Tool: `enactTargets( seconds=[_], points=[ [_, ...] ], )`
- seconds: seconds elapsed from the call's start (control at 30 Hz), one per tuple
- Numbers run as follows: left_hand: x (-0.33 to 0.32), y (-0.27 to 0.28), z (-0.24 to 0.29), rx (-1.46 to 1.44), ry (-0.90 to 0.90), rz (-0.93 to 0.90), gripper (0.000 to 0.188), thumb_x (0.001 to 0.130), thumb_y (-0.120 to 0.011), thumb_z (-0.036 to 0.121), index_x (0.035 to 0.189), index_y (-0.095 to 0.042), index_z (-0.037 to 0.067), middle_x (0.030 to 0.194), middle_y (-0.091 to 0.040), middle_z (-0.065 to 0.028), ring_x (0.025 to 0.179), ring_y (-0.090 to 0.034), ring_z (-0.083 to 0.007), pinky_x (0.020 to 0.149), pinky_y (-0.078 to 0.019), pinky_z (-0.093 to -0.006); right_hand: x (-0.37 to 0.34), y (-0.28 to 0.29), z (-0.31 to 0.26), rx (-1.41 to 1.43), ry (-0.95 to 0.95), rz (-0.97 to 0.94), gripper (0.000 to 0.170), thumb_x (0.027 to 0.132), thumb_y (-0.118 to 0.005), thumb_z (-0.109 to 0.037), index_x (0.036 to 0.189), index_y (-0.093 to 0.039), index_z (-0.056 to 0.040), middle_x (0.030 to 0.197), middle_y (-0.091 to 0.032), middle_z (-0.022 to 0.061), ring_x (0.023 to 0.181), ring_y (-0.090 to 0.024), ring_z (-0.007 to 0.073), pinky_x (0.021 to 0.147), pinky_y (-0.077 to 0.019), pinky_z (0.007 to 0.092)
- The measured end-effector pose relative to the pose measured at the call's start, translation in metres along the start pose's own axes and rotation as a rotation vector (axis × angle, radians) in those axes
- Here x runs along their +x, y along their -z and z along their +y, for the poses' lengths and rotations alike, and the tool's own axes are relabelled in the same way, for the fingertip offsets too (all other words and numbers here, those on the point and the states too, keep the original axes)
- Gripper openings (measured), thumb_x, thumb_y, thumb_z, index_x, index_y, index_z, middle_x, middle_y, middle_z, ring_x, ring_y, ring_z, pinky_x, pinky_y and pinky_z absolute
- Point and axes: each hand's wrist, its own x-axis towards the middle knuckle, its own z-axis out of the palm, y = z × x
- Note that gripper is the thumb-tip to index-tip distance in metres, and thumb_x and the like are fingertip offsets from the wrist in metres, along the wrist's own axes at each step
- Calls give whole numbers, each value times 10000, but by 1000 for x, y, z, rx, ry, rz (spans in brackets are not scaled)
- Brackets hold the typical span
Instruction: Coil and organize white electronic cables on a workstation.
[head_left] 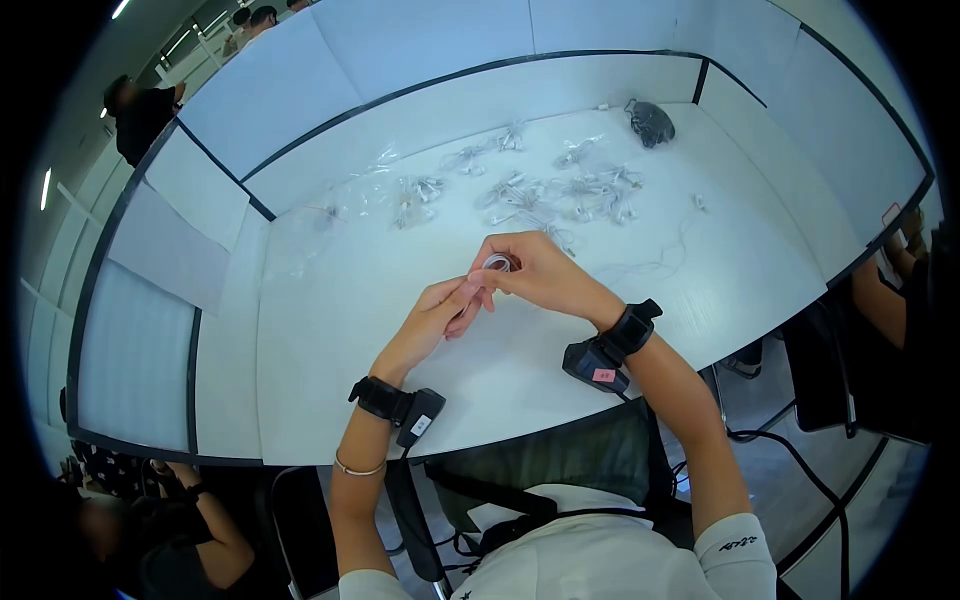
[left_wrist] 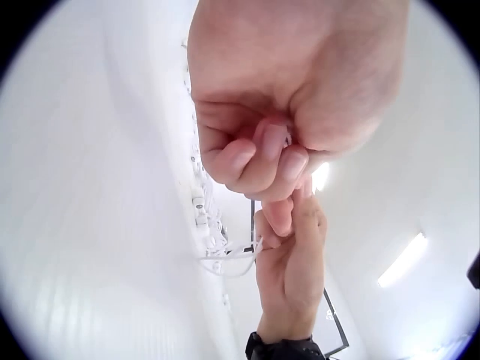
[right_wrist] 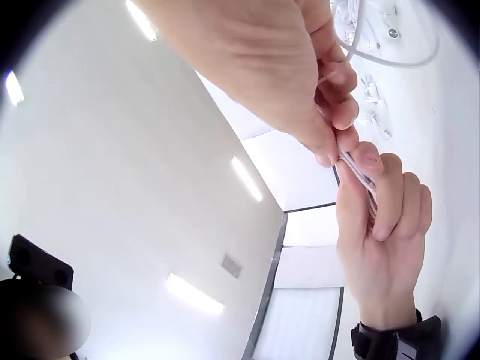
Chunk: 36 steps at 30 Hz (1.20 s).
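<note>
A white cable [head_left: 497, 262], wound in small loops, is held between both hands above the table. My left hand [head_left: 437, 308] curls its fingers round the bundle, as its strands [right_wrist: 360, 174] between thumb and fingers show in the right wrist view. My right hand [head_left: 540, 272] meets it fingertip to fingertip and pinches the cable at the loops. In the right wrist view, a loose length of cable [right_wrist: 405, 64] arcs out beyond the right hand. Most of the bundle is hidden inside the left palm in the left wrist view.
Several coiled white cables [head_left: 590, 190] and clear plastic bags [head_left: 335, 215] lie across the back of the white table [head_left: 330, 370]. A dark pouch [head_left: 652, 123] sits in the far right corner. Low partition panels [head_left: 440, 95] enclose the table. People sit on both sides.
</note>
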Motion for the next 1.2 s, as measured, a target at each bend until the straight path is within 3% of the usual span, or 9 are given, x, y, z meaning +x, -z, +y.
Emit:
enactTargets(
  seconds=[0.17,0.37,0.47,0.57,0.77,0.97,1.2],
  points=[
    [-1,3,-4,-50,61,-36,365,983,-393,367,916,-548,43,581,-297,71,501,-232,-40,473,-234,-208,-1,-2,-1,117,-11,-19,151,849,-598,-127,814,-595,19,652,-607,53,564,-496,70,518,-377,226],
    [-2,-1,-2,-49,96,12,305,979,-418,326,838,-492,65,627,-305,60,522,-250,-47,477,-242,-210,-1,0,0,-18,-52,-25,165,861,-618,-174,886,-628,-11,652,-565,2,577,-472,49,525,-368,199],
    [-1,-1,-5,-76,40,68,309,980,-416,320,787,-439,79,623,-305,50,518,-268,-51,474,-254,-211,2,0,7,-88,58,48,201,871,-605,-210,948,-632,-27,685,-571,24,592,-481,74,546,-391,224],
    [-1,0,-4,-34,9,137,344,979,-401,355,751,-395,97,602,-293,46,502,-271,-53,471,-249,-202,-3,-1,-1,-385,66,192,231,875,-571,-257,966,-617,-50,713,-617,79,620,-573,182,579,-444,306],
    [2,8,-7,-72,-74,295,334,986,-381,319,728,-359,107,589,-294,37,495,-270,-59,475,-274,-210,-3,5,2,-475,94,322,211,868,-586,-234,969,-626,-53,789,-641,85,646,-557,190,607,-443,315],
    [3,11,-10,-73,-151,419,329,989,-372,305,732,-364,101,608,-327,24,519,-324,-76,521,-320,-225,-1,5,6,-408,122,262,188,826,-598,-216,839,-643,-34,751,-630,82,674,-589,200,631,-458,312],
    [8,4,-17,-64,-241,457,334,993,-373,322,769,-428,79,717,-464,-14,670,-462,-100,695,-391,-238,-2,-12,2,-270,121,45,158,820,-586,-191,863,-638,-48,748,-625,78,692,-580,188,631,-458,310]
  ],
)
